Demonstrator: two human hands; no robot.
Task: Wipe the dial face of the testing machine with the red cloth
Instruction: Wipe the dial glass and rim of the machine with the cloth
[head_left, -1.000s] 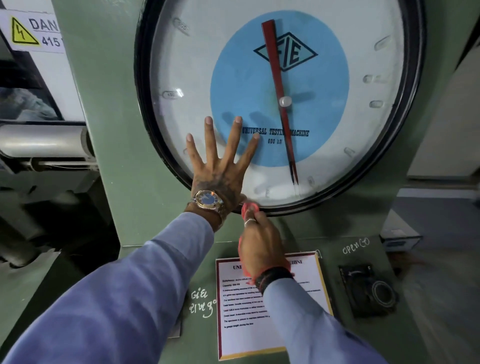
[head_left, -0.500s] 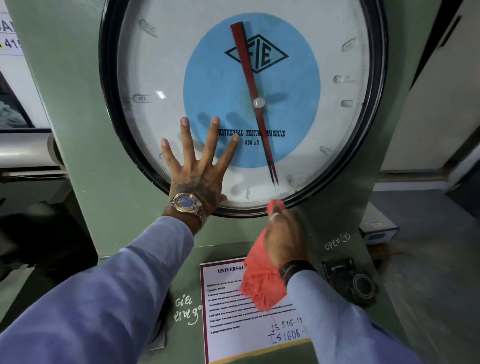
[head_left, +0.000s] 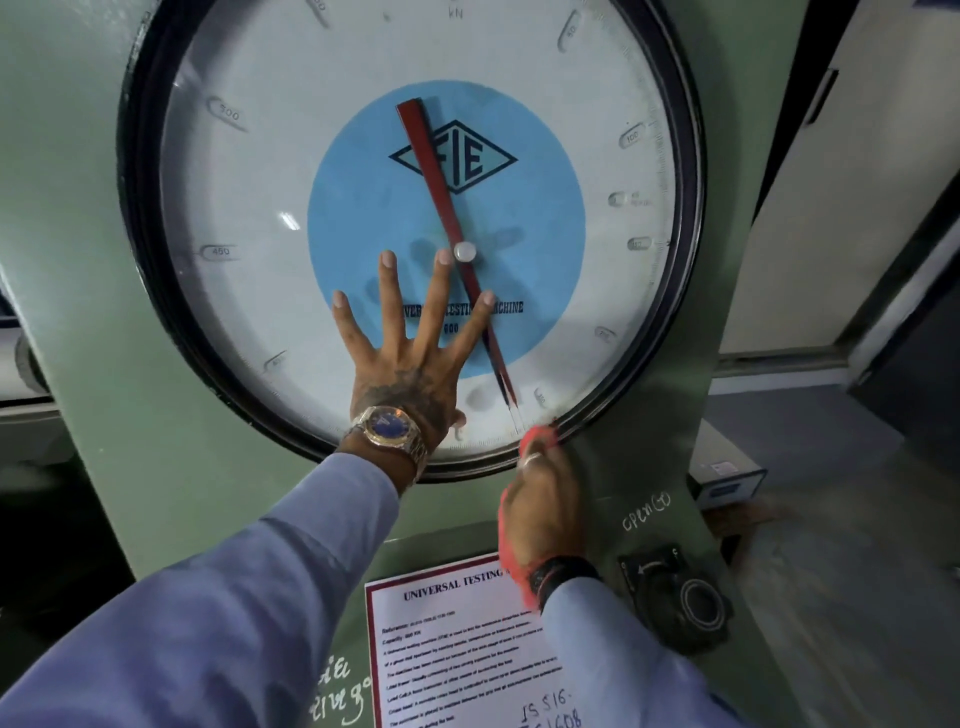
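Note:
The round dial face of the green testing machine fills the upper view, white with a blue centre, a red pointer and a black rim. My left hand lies flat on the lower glass, fingers spread, a watch on its wrist. My right hand grips the red cloth, bunched at the fingertips. The cloth presses against the glass at the lower right, just inside the rim. More red cloth shows along the palm side of that hand.
A printed instruction sheet is stuck on the green panel below the dial. A black rotary switch sits to its right, under chalk writing. A white cabinet stands to the right. Grey machine parts lie to the left.
My right hand with the red cloth has moved rightwards along the bottom rim of the dial. My left hand has slid towards the dial's centre, and the view has come closer.

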